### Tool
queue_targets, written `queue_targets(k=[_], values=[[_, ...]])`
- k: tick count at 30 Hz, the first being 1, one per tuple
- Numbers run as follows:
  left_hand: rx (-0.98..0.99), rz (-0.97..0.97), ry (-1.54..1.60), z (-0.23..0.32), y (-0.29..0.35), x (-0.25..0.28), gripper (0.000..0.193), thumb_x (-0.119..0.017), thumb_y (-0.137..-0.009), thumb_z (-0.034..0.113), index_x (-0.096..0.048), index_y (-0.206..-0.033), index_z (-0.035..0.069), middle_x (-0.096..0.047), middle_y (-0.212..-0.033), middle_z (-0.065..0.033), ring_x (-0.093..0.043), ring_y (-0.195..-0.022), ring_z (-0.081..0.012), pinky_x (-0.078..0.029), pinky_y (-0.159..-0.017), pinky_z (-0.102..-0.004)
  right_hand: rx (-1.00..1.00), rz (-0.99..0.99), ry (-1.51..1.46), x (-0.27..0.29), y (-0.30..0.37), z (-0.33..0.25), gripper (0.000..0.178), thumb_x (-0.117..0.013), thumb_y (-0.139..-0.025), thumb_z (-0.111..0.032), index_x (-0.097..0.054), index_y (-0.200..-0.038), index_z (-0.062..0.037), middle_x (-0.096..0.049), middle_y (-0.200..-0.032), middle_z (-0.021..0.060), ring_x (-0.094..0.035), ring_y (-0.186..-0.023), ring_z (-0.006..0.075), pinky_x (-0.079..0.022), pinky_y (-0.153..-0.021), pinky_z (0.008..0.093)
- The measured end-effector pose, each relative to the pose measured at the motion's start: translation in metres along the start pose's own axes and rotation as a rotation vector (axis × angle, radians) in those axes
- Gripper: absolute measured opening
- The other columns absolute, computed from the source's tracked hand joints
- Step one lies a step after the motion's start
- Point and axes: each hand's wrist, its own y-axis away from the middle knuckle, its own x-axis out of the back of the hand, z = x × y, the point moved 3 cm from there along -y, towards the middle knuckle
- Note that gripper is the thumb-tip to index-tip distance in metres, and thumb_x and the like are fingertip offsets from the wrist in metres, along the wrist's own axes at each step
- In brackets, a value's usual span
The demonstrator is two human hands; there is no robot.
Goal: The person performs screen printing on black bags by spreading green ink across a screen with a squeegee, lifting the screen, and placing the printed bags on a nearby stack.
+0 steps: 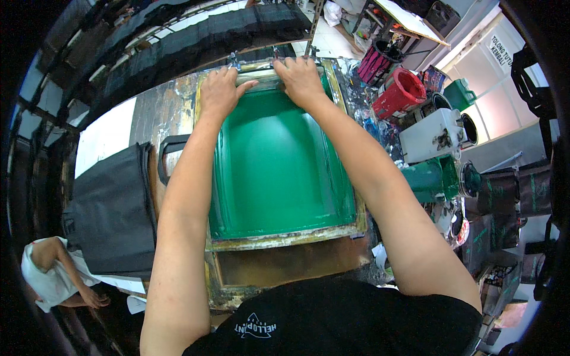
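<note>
A screen printing frame (pixel 285 238) lies on the worktable, its mesh (pixel 267 166) coated with green ink. At its far end, my left hand (pixel 221 92) and my right hand (pixel 301 81) are closed over a pale, green-smeared bar that looks like a squeegee (pixel 261 79). My left thumb stretches inward along its near side, and the fingers of both hands curl over the far side. Metal clamps (pixel 275 53) stand just beyond my fingers at the frame's far edge. Black fabric handles (pixel 171 151) stick out on the left, beside my left forearm.
A stack of black fabric bags (pixel 113 207) lies at left. Right of the frame stand a red bucket (pixel 399 94), a white container (pixel 433 135) and a green-stained jar (pixel 430 181). Black bags fill a rack (pixel 208 44) behind. Another person (pixel 56 273) is at lower left.
</note>
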Motion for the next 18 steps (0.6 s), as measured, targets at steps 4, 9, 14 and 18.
queue_targets(k=[4,9,14,18], values=[[0.007,-0.078,-0.021,0.014,0.032,0.023,0.061,-0.064,-0.087,0.068,-0.064,-0.085,0.008,-0.066,-0.087,-0.0096,-0.065,-0.083,-0.031,-0.052,-0.07,-0.0434,-0.035,-0.137,-0.016,0.029,0.031,-0.019,0.027,-0.06,-0.092,-0.014,-0.064,-0.119,-0.018,-0.067,-0.101,0.0073,-0.066,-0.1,0.0277,-0.046,-0.083,0.0456],[0.02,-0.067,-0.035,0.041,0.083,0.063,0.061,-0.066,-0.085,0.069,-0.065,-0.086,0.008,-0.064,-0.086,-0.0083,-0.062,-0.08,-0.0288,-0.051,-0.069,-0.0411,-0.042,-0.137,-0.037,0.068,0.08,-0.048,0.034,-0.059,-0.091,-0.017,-0.066,-0.125,-0.0178,-0.066,-0.108,0.0083,-0.064,-0.102,0.0276,-0.045,-0.087,0.0471],[0.045,-0.045,0.054,0.071,0.142,0.115,0.057,-0.072,-0.082,0.064,-0.063,-0.085,0.008,-0.06,-0.084,-0.0078,-0.058,-0.081,-0.0286,-0.048,-0.069,-0.0422,-0.012,-0.187,-0.018,0.118,0.133,-0.081,0.035,-0.061,-0.09,-0.018,-0.063,-0.124,-0.0175,-0.064,-0.104,0.0062,-0.062,-0.099,0.0254,-0.044,-0.081,0.0429],[0.039,-0.068,0.105,0.097,0.181,0.15,0.056,-0.074,-0.08,0.063,-0.061,-0.081,0.008,-0.058,-0.083,-0.0083,-0.057,-0.078,-0.0291,-0.047,-0.069,-0.043,-0.001,-0.151,-0.045,0.162,0.174,-0.102,0.027,-0.061,-0.088,-0.015,-0.062,-0.114,-0.0151,-0.057,-0.092,0.0051,-0.058,-0.087,0.0241,-0.039,-0.076,0.0422]])
